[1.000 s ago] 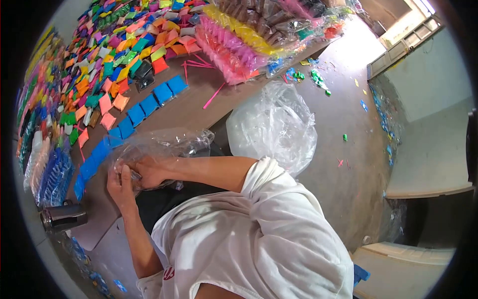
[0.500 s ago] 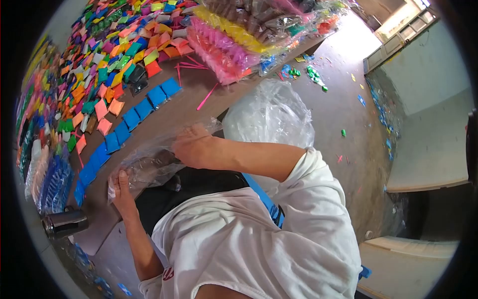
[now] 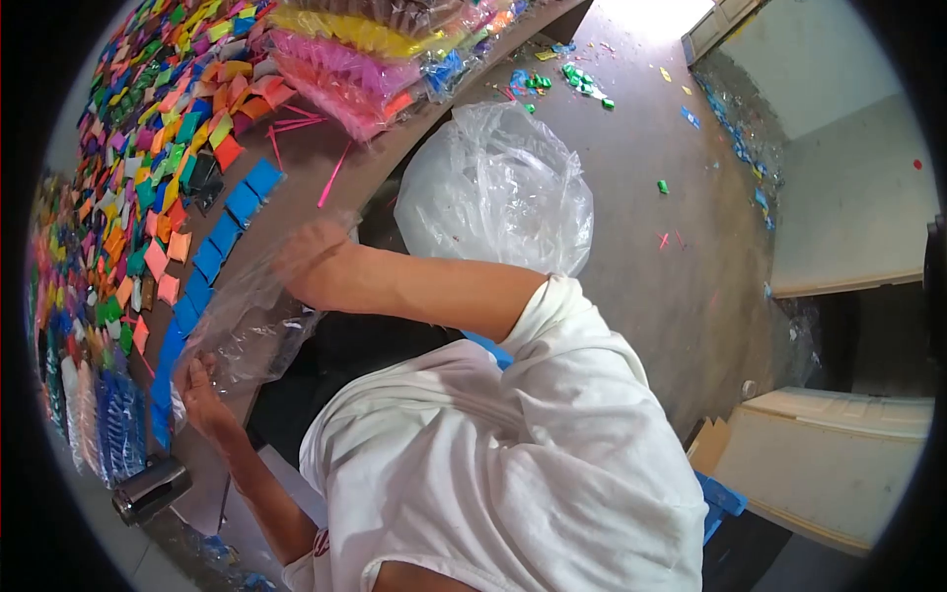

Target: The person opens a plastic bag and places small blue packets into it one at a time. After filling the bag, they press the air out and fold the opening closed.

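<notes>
A clear plastic bag (image 3: 258, 340) is stretched between my two hands above the table's near edge. My left hand (image 3: 204, 400) has its fingers closed on the bag's lower left end. At the other end, my right hand (image 3: 314, 259) is curled on the plastic, its fingers smeared by motion. Just beyond the bag lies a long row of blue packets (image 3: 208, 261), joined in a strip; my left hand is close to its near end. The bag's see-through film partly overlaps the table and my dark clothing.
Loose packets of many colours (image 3: 148, 187) are heaped along the table (image 3: 316, 163). Bagged packets (image 3: 345, 74) are stacked at the far end, near pink sticks (image 3: 335, 176). A large clear sack (image 3: 493, 192) stands at my right. A dark metal cylinder (image 3: 151, 489) is near the left corner.
The camera view has shifted, so the table now appears farther left. The bag between my hands looks more spread out, and my right hand has moved with its end. Both hands keep hold.
</notes>
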The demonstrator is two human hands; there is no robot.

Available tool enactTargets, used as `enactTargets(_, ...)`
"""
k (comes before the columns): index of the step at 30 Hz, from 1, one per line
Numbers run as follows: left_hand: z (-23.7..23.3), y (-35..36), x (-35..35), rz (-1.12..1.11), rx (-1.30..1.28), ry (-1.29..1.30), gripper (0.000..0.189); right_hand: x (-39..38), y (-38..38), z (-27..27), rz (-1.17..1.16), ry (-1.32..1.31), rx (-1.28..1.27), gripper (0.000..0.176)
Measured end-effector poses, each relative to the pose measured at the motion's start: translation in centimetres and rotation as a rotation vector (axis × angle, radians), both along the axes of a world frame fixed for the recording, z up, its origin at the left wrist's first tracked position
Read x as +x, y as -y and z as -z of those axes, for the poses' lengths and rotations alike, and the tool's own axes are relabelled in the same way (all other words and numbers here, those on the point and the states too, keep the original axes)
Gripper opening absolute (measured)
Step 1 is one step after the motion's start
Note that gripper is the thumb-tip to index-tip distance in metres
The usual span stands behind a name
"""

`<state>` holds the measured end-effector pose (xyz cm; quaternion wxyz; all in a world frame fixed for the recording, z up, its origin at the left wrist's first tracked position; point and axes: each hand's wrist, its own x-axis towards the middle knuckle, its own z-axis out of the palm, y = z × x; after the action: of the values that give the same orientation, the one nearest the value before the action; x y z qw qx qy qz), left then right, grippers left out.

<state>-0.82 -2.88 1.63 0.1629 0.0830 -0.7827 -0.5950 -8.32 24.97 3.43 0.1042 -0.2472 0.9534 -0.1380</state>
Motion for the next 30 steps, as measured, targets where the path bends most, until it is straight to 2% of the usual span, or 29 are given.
enactTargets(1,-0.7,-0.7,0.3,0.016,0.025,-0.003,0.026,0.3,-0.5,-0.5,-0.030,0.002,0.036,0.039)
enactTargets(3,-2.4,-2.7,1.0,0.048,-0.091,0.038,0.025,1.2,-2.5,-1.7,-0.095,-0.002,0.122,0.037)
enactTargets(4,-2.9,-3.3,1.2,0.061,-0.147,0.057,0.025,1.7,-2.9,-1.4,-0.006,-0.082,0.145,0.037)
enactTargets(7,0.4,-2.1,-0.2,0.053,-0.010,-0.007,0.025,3.0,-3.4,-0.6,0.146,-0.190,0.135,0.038)
enactTargets(12,-0.4,-1.7,-0.2,0.087,-0.008,-0.011,0.027,0.9,-4.8,-3.2,-0.023,0.136,-0.005,0.038)
enactTargets(13,-0.1,-1.2,-0.2,0.101,0.006,-0.018,0.026,0.9,-4.8,-3.1,-0.046,0.133,0.015,0.038)
enactTargets(16,0.1,-0.3,-0.2,0.158,-0.178,-0.119,0.022,1.4,-4.9,-2.7,-0.100,0.123,0.084,0.037)
enactTargets(19,0.0,-1.2,-0.3,0.030,-0.045,-0.005,0.017,2.2,-5.5,-3.3,-0.102,0.164,0.139,0.040)
enactTargets(21,-1.1,-2.8,0.3,0.055,0.024,0.032,0.023,2.5,-6.0,-4.1,-0.078,0.285,0.127,0.044)
enactTargets(24,-1.9,-4.0,1.2,0.168,0.057,0.017,0.026,2.6,-6.8,-4.3,-0.161,0.222,0.230,0.048)
enactTargets(27,-2.1,-4.5,1.6,0.264,0.026,-0.030,0.028,2.2,-7.0,-4.3,-0.109,0.303,0.351,0.047)
enactTargets(30,-2.7,-5.4,2.0,0.267,0.048,0.002,0.028,2.8,-7.9,-3.9,-0.161,0.211,0.303,0.051)
